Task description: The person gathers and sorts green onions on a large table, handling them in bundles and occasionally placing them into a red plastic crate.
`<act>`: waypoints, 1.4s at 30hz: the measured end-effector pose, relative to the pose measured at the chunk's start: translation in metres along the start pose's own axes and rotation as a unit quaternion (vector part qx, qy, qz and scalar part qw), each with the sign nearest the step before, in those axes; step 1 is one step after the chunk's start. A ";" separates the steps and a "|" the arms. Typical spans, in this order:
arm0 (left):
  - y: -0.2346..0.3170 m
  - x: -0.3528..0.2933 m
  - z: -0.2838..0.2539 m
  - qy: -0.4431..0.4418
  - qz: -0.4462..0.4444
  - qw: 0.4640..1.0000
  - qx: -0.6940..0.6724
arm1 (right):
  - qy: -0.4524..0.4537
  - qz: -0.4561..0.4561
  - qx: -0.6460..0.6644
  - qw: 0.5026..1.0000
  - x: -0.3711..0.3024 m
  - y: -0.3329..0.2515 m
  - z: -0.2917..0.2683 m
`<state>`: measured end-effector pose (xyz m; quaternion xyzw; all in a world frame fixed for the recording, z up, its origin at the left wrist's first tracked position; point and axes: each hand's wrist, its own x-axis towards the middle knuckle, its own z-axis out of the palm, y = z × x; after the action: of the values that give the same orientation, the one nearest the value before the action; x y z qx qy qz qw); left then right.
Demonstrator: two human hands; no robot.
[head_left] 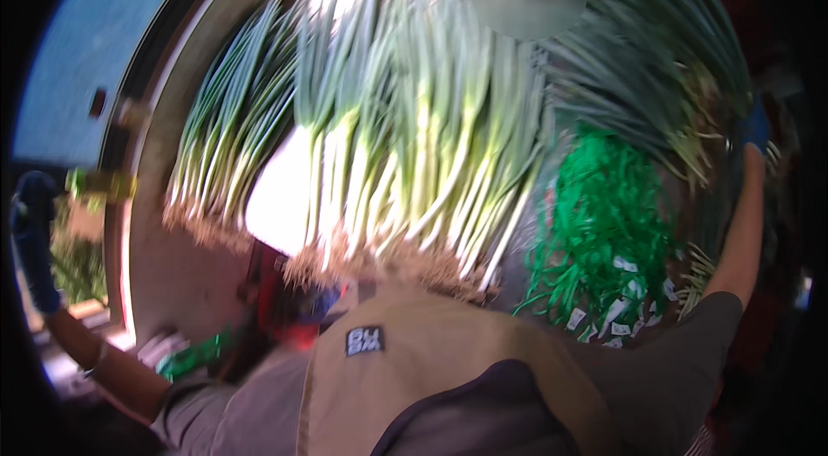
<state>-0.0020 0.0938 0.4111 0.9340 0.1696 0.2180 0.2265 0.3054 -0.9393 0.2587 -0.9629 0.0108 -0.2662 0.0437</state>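
Long green onions [423, 128] lie side by side across the middle, leaves pointing away and brown roots toward me. A smaller group of green onions [228, 119] lies to their left. My right hand [755, 124], in a blue glove, reaches out to the far right. It appears closed around a bunch of green onions [711, 12], with long leaves above it and pale stalks past it; its fingers are mostly hidden. My left hand [34, 197], in a dark blue glove, is stretched out at the far left. Motion blur and shadow obscure its fingers.
A heap of green plastic ties [608, 219] with small white tags lies right of the onions. More onion leaves [621, 68] spread behind it. A yellow-green object [102, 185] is near my left hand. Green material [194, 357] lies low at left, beside a pale wall edge [159, 197].
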 end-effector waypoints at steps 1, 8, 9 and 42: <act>-0.038 -0.032 -0.002 -0.029 -0.034 0.999 0.018 | -0.026 -0.040 -0.002 0.999 0.006 -0.016 0.048; -0.180 -0.258 0.100 -0.388 -0.277 0.800 0.365 | -0.442 0.155 0.479 0.742 -0.170 -0.394 0.076; -0.211 -0.271 0.121 -0.308 -0.226 0.905 0.190 | -0.491 0.151 0.507 0.692 -0.201 -0.418 0.073; -0.136 -0.126 0.399 -0.387 -0.179 0.900 0.090 | -0.483 0.170 0.596 0.619 -0.422 -0.584 0.002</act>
<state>0.0545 0.0164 -0.0184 0.9152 0.2514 -0.2206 0.2249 -0.0574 -0.3386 0.0939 -0.6966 -0.0096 0.3015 0.6510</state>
